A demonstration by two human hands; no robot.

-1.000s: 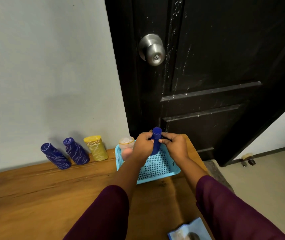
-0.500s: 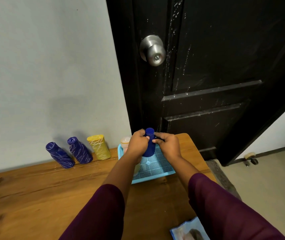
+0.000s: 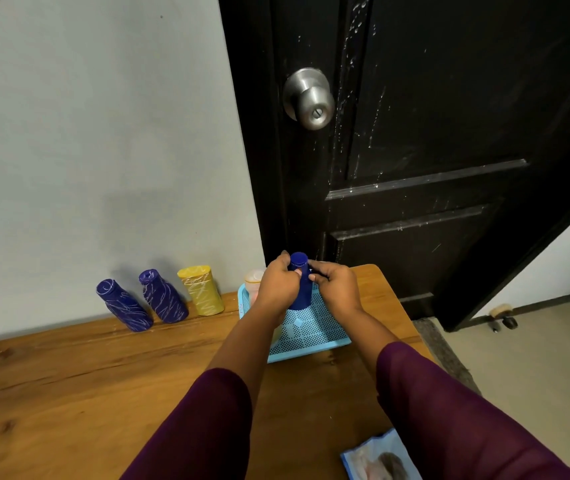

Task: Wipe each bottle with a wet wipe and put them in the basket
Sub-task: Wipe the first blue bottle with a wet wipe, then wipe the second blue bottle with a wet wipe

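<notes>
A plain blue bottle (image 3: 300, 292) stands upright in the light blue mesh basket (image 3: 311, 336) on the wooden table. My left hand (image 3: 276, 287) grips the bottle near its cap. My right hand (image 3: 337, 287) pinches it from the right side. A pale peach bottle (image 3: 253, 280) sits in the basket's far left corner, partly hidden by my left hand. Two dark blue bottles with white scribbles (image 3: 122, 305) (image 3: 163, 296) and a yellow bottle (image 3: 201, 290) lean against the wall to the left. No wipe is visible in either hand.
A wet wipe packet (image 3: 377, 460) lies at the table's near right edge. The black door (image 3: 415, 150) with a steel knob (image 3: 309, 98) stands just behind the basket. The table's right edge (image 3: 411, 327) drops to the floor, where a doorstop (image 3: 501, 315) sits.
The blue bottle has come down from just above the basket and now stands in it, with both hands still on it. The view shifted slightly.
</notes>
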